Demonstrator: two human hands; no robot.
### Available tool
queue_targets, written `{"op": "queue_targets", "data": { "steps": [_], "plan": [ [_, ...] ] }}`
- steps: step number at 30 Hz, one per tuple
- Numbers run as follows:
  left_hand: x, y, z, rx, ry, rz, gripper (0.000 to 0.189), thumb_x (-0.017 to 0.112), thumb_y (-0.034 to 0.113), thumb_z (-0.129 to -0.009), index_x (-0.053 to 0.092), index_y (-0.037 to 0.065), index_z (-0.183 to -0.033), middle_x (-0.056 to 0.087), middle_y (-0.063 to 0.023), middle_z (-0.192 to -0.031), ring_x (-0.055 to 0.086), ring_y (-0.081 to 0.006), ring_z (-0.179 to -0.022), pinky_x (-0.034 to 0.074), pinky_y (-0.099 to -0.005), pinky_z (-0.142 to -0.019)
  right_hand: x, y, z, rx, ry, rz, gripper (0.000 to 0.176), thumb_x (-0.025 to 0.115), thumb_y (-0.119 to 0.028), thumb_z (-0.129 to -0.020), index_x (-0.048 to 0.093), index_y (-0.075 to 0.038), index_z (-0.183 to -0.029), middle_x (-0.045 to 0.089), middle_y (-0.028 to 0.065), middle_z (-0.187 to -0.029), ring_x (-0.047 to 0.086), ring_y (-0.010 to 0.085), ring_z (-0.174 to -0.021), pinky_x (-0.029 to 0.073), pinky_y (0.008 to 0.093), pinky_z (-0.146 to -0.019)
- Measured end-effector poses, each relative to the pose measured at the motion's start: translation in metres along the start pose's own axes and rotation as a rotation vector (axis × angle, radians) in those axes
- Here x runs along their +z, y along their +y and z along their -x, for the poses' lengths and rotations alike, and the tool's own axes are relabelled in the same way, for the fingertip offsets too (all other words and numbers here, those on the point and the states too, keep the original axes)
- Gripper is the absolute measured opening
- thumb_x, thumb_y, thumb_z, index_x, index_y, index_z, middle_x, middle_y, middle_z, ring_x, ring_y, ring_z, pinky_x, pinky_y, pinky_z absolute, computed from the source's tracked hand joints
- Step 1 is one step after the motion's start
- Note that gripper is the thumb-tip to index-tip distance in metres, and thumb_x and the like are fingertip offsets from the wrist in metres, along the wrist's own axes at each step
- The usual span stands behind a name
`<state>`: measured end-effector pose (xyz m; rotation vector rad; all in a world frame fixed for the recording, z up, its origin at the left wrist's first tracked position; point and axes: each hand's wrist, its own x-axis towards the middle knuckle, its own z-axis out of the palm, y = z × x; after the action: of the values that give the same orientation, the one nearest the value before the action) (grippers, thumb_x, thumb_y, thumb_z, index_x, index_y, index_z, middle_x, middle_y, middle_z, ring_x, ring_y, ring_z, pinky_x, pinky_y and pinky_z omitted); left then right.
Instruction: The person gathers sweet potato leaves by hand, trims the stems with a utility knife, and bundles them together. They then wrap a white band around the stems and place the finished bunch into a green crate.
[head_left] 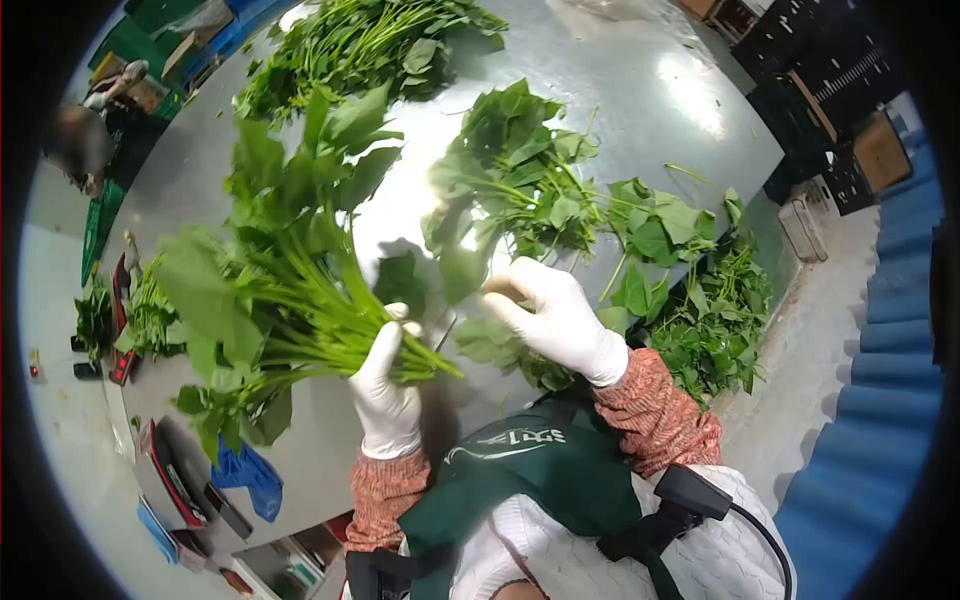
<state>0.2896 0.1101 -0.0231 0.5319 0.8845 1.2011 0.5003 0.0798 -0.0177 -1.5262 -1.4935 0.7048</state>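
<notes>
My left hand (385, 385), in a white glove, is closed around the cut ends of a big bunch of leafy green stems (320, 320). The bunch fans out to the upper left, its leaves partly blurred. To the right, my gloved right hand (560, 318) has its thumb and fingers pinched together. A blurred leafy sprig (462, 272) shows at those fingertips; the exact grip point is hard to see. Beyond that hand lies a loose heap of the same greens (535, 165), with more leaves (655, 222) spread to its right.
A large pile of greens (375, 45) lies at the back of the metal table (620, 90). More greens (715, 320) sit low at the right edge. A blue plastic bag (250, 480) hangs at the left edge, near a scale (170, 470). Another person (85, 140) is at far left.
</notes>
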Motion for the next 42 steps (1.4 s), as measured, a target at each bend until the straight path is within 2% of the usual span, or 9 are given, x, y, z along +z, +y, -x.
{"op": "queue_targets", "data": {
  "steps": [4, 6, 9, 12, 21, 32, 34, 36, 42],
  "plan": [
    [0.003, 0.011, 0.004, -0.053, -0.008, 0.110, 0.025, 0.059, -0.001, -0.089, 0.056, -0.001, -0.114, 0.063, -0.0119, -0.098, 0.062, -0.0187, -0.080, 0.053, -0.0316, -0.071, -0.030, 0.055, -0.025, -0.032, 0.291, 0.690, 0.025, 0.071, -0.022, -0.080, 0.062, -0.006, -0.097, 0.059, 0.0107, -0.088, 0.062, 0.0268, -0.079, 0.050, 0.0381, -0.067],
    [0.002, 0.008, 0.004, -0.060, -0.018, 0.132, 0.026, 0.059, -0.001, -0.088, 0.055, 0.000, -0.114, 0.063, -0.0119, -0.096, 0.062, -0.0200, -0.080, 0.053, -0.0333, -0.073, -0.042, 0.103, -0.031, 0.179, 0.109, 0.956, 0.034, 0.071, -0.027, -0.076, 0.061, -0.007, -0.101, 0.057, 0.0126, -0.090, 0.063, 0.0303, -0.080, 0.050, 0.0404, -0.066],
    [0.001, 0.005, 0.002, -0.046, -0.034, 0.092, 0.022, 0.060, -0.002, -0.087, 0.058, 0.000, -0.109, 0.063, -0.0109, -0.095, 0.062, -0.0215, -0.083, 0.053, -0.0349, -0.076, -0.063, 0.111, -0.041, 0.016, 0.255, 0.590, 0.026, 0.066, -0.023, -0.081, 0.063, 0.000, -0.093, 0.062, 0.0090, -0.074, 0.060, 0.0246, -0.062, 0.048, 0.0360, -0.059],
    [0.005, 0.008, 0.001, -0.099, 0.007, 0.127, 0.019, 0.061, -0.001, -0.086, 0.060, 0.000, -0.106, 0.063, -0.0101, -0.094, 0.062, -0.0207, -0.082, 0.054, -0.0340, -0.075, -0.090, 0.073, -0.039, 0.429, 0.091, -0.308, 0.018, 0.058, -0.018, -0.092, 0.064, -0.001, -0.090, 0.055, -0.0026, -0.064, 0.050, 0.0050, -0.057, 0.038, 0.0211, -0.053],
    [0.013, 0.008, -0.002, -0.111, -0.003, 0.063, 0.018, 0.060, 0.003, -0.088, 0.060, -0.001, -0.105, 0.062, -0.0081, -0.093, 0.062, -0.0181, -0.077, 0.053, -0.0308, -0.068, -0.074, 0.075, -0.023, 0.083, -0.053, -0.406, 0.030, 0.048, -0.022, -0.096, 0.057, -0.003, -0.075, 0.059, 0.0029, -0.074, 0.049, 0.0104, -0.064, 0.041, 0.0260, -0.064],
    [0.004, 0.005, -0.006, -0.085, 0.014, -0.006, 0.016, 0.060, 0.002, -0.088, 0.060, -0.003, -0.103, 0.063, -0.0099, -0.092, 0.060, -0.0194, -0.078, 0.052, -0.0349, -0.072, -0.014, 0.035, 0.000, 0.452, -0.116, -0.694, 0.015, 0.052, -0.018, -0.097, 0.055, -0.004, -0.100, 0.046, -0.0027, -0.069, 0.039, 0.0076, -0.054, 0.031, 0.0269, -0.048],
    [0.013, 0.005, -0.003, -0.089, 0.099, 0.038, 0.016, 0.062, -0.001, -0.086, 0.061, -0.003, -0.102, 0.065, -0.0096, -0.088, 0.063, -0.0202, -0.076, 0.053, -0.0360, -0.070, 0.002, 0.029, -0.002, -0.194, 0.085, -0.214, 0.019, 0.049, -0.023, -0.099, 0.055, -0.005, -0.098, 0.048, -0.0021, -0.064, 0.037, 0.0081, -0.049, 0.030, 0.0265, -0.047],
    [0.006, 0.001, -0.007, -0.083, 0.101, 0.042, 0.020, 0.064, -0.003, -0.085, 0.060, -0.003, -0.105, 0.066, -0.0109, -0.088, 0.063, -0.0206, -0.075, 0.054, -0.0347, -0.070, -0.005, 0.008, 0.003, 0.445, -0.257, -0.745, 0.031, 0.042, -0.033, -0.102, 0.054, -0.005, -0.092, 0.050, -0.0003, -0.056, 0.038, 0.0100, -0.042, 0.032, 0.0259, -0.044],
    [0.008, -0.004, 0.005, -0.014, -0.044, -0.079, 0.030, 0.071, -0.002, -0.080, 0.064, -0.002, -0.110, 0.068, -0.0082, -0.100, 0.066, -0.0159, -0.089, 0.053, -0.0292, -0.081, 0.023, -0.028, 0.001, 0.652, -0.414, -0.669, 0.030, 0.040, -0.029, -0.101, 0.052, -0.003, -0.092, 0.051, 0.0011, -0.061, 0.050, 0.0097, -0.048, 0.039, 0.0244, -0.043]
  ]
}}
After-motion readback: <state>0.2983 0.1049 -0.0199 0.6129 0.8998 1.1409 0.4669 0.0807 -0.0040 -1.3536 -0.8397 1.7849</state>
